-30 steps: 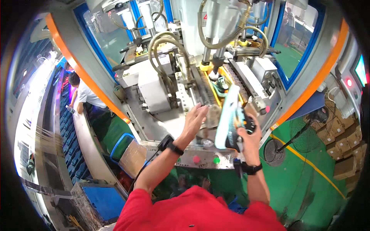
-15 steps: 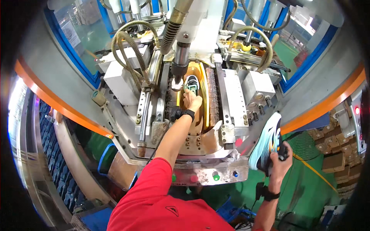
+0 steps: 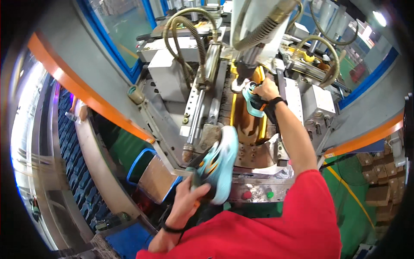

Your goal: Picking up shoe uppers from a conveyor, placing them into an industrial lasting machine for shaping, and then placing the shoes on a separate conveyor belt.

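Observation:
My left hand (image 3: 186,199), fingers closed, grips a light-blue sneaker (image 3: 226,157) with black and orange parts at its heel end. It holds that sneaker tilted in front of the machine's near edge, the sole side facing right. In the trough between the yellow side pads my right hand (image 3: 268,90) is closed on a second light-blue sneaker (image 3: 252,102). This one sits right under the machine's vertical press rod (image 3: 246,71), beside a white pad (image 3: 238,86). My fingers cover part of its dark opening.
Metal rails and a white block (image 3: 169,80) flank the trough, with curved hoses (image 3: 189,13) above. Along the front panel are a red button (image 3: 246,195) and a green button (image 3: 270,193). A blue-framed stool (image 3: 157,175) stands at left, near a conveyor (image 3: 82,159). Cartons (image 3: 379,190) are stacked at right.
My left hand has left the trough and now holds a sneaker in front of the machine. My right hand has carried its sneaker from the right side into the trough. The view has turned left.

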`<state>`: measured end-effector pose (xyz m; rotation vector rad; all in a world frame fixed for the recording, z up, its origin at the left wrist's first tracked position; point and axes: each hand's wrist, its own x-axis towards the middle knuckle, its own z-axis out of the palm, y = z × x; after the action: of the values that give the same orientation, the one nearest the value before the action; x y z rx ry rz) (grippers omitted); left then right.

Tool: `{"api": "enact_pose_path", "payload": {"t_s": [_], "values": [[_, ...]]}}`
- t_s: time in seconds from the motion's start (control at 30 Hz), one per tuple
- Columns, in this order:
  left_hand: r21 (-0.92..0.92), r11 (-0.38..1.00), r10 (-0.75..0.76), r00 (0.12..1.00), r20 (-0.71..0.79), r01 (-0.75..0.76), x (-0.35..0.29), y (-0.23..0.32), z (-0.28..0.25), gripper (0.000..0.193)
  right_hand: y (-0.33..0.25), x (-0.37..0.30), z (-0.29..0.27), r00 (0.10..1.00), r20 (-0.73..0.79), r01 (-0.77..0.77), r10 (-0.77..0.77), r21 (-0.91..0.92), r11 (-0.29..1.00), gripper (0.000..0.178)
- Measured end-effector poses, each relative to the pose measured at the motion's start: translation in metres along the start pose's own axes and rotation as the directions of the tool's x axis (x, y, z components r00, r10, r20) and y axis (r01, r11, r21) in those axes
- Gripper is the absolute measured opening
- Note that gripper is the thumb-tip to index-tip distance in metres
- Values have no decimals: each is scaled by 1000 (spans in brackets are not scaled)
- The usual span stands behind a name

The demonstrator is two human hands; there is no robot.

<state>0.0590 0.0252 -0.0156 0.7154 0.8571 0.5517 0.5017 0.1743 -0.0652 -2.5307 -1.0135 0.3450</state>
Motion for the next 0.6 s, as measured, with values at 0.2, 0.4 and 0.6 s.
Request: {"api": "enact_pose_path", "payload": {"t_s": [0.2,0.4,0.6], "values": [[-69,938,266,831,-488,-340,-119,-16,-41,46,-9,10,99,963,-268,15,-37,-84,996,50],[-181,852,137,542,-829,-492,-185,-109,-57,38,-20,-97,70,750,-285,645,-598,114,755,50],[-213,847,133,583,-801,-487,-203,-167,-43,27,0,-343,116,520,-54,795,-852,396,460,11]]}}
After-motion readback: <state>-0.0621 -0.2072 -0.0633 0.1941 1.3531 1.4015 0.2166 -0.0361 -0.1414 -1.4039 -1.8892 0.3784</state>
